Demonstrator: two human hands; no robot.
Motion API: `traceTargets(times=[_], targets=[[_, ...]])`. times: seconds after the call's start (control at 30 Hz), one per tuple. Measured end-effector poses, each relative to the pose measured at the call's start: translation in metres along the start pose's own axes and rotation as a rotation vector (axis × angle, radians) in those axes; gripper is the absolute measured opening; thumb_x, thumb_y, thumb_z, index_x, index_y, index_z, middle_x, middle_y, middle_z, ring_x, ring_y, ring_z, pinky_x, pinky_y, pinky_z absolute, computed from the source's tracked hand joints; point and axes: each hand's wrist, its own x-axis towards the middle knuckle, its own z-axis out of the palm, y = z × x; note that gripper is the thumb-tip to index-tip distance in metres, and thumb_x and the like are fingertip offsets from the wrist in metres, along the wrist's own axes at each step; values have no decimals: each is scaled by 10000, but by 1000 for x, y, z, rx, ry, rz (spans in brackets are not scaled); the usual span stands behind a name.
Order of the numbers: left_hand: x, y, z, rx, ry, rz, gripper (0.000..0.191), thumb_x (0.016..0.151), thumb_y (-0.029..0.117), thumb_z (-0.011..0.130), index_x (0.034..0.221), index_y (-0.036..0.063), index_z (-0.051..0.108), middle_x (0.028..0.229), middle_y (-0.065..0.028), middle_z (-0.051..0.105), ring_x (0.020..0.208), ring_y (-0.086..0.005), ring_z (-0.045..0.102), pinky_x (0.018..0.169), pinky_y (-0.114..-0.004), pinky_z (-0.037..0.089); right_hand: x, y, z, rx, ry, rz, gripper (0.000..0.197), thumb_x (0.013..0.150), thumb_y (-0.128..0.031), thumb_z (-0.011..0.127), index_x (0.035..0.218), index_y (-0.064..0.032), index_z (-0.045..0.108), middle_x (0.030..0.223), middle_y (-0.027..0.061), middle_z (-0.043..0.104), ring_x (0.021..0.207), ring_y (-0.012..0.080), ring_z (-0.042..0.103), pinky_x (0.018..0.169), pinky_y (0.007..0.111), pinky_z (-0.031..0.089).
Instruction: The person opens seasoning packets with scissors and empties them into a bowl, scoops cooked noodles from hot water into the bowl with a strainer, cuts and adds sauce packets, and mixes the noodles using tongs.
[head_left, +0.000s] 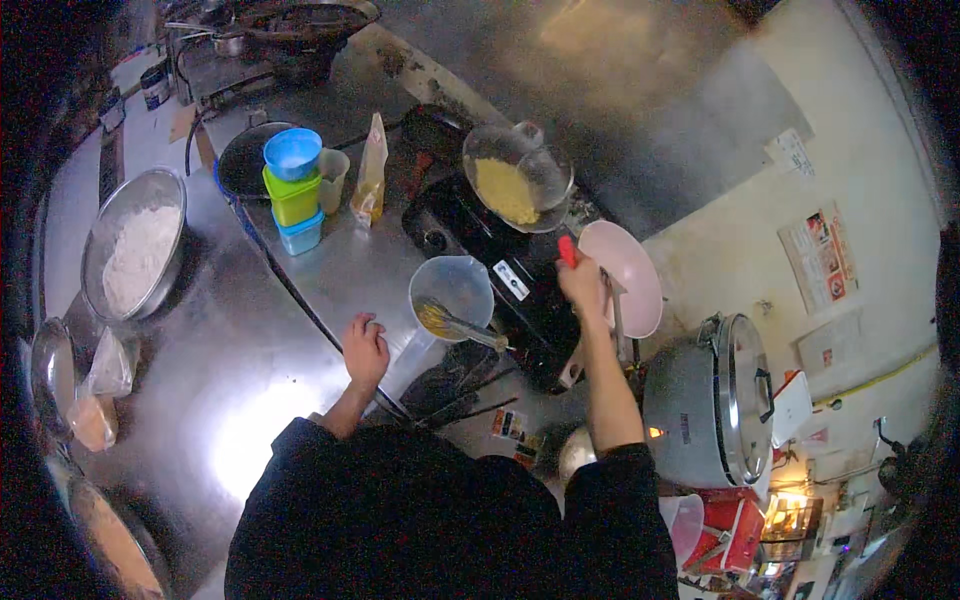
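Note:
My right hand is closed around a red-handled tool whose working end I cannot make out, beside a pink oval bowl. My left hand rests near the metal counter with bent, parted fingers and nothing in it. Between the hands, a translucent plastic measuring jug holds a yellowish mix and a wire whisk leaning on its rim. Beyond it, a clear bowl with pale yellow contents sits on a black portable stove. A clear bag with yellow liquid stands upright nearby.
Stacked blue and green plastic containers stand beside a dark pan. At left is a steel bowl of white powder. A large lidded grey cooker stands at right, above a red crate. A black hose crosses the counter.

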Motion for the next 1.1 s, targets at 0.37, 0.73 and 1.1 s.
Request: traceTargets(times=[0.37,0.73,1.1], targets=[[1,3,4,-65,32,23,171,618,18,506,783,58,506,999,-107,496,1002,-314,448,823,-414,363,-4,15,-5,299,147,-252,387,751,-113,558,1124,-24,503,710,116,593,615,204,564,566,303,436],[1,8,4,-52,11,-21,145,617,25,503,759,55,507,991,-112,501,998,-317,443,831,-413,356,-6,28,-5,83,103,-102,418,748,-162,526,1135,-8,485,929,254,562,825,391,556,727,401,443],[6,11,2,-64,47,41,129,621,33,495,749,49,504,986,-117,494,961,-318,452,809,-417,367,0,42,32,123,131,-17,345,698,-150,539,1035,-78,519,727,217,572,682,400,544,598,454,430]])
